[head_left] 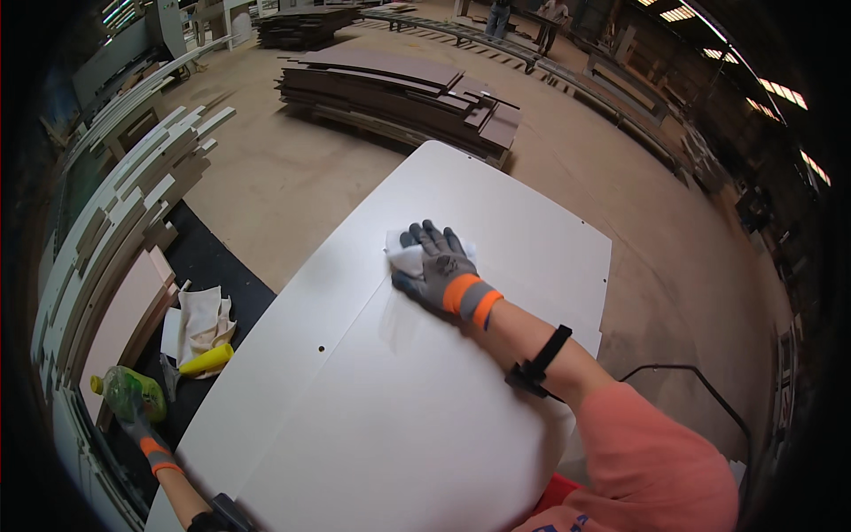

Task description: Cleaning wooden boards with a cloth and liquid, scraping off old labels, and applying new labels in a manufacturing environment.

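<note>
Right hand [441, 270]: cloth [405, 258] under fingers [433, 237]; left hand [138, 426]: bottle [144, 393] seemingly gripped

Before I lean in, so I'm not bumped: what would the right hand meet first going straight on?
The right hand would first cross more of the white panel to its edge; beyond, the brown board stack seems roughly in line, though depth is unclear.

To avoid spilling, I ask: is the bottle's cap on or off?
On: the yellow cap covers the neck of the bottle.
</note>
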`<state>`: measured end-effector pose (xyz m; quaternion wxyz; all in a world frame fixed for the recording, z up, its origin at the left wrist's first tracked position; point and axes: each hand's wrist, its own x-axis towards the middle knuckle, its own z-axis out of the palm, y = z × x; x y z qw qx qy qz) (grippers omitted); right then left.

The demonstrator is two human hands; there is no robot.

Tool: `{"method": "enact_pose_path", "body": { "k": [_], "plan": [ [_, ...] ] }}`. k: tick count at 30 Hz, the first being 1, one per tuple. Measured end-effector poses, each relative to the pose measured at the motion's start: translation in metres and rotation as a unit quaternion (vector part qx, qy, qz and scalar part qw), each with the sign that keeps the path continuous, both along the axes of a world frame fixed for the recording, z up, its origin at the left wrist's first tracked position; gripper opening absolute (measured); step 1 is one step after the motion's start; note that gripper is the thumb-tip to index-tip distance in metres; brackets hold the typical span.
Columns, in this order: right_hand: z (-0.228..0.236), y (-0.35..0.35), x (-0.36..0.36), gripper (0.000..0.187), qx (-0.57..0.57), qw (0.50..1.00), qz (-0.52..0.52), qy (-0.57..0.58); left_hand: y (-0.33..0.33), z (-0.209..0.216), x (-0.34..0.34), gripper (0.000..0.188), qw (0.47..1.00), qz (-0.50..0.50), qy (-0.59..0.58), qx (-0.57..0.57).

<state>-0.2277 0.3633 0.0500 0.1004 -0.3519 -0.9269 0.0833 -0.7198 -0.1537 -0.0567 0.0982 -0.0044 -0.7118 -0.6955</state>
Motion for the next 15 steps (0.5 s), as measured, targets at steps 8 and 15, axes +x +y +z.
{"method": "enact_pose_path", "body": {
  "k": [8,15],
  "plan": [
    [0.007,-0.083,0.009,0.076,-0.069,0.958,0.277,0.004,0.104,0.066,0.217,0.057,0.901,-0.080,0.284,-0.319],
    [0.008,0.006,-0.002,0.081,-0.022,0.999,-0.024,-0.039,0.222,0.091,0.371,0.047,0.760,-0.273,0.208,-0.552]
  ]
}}
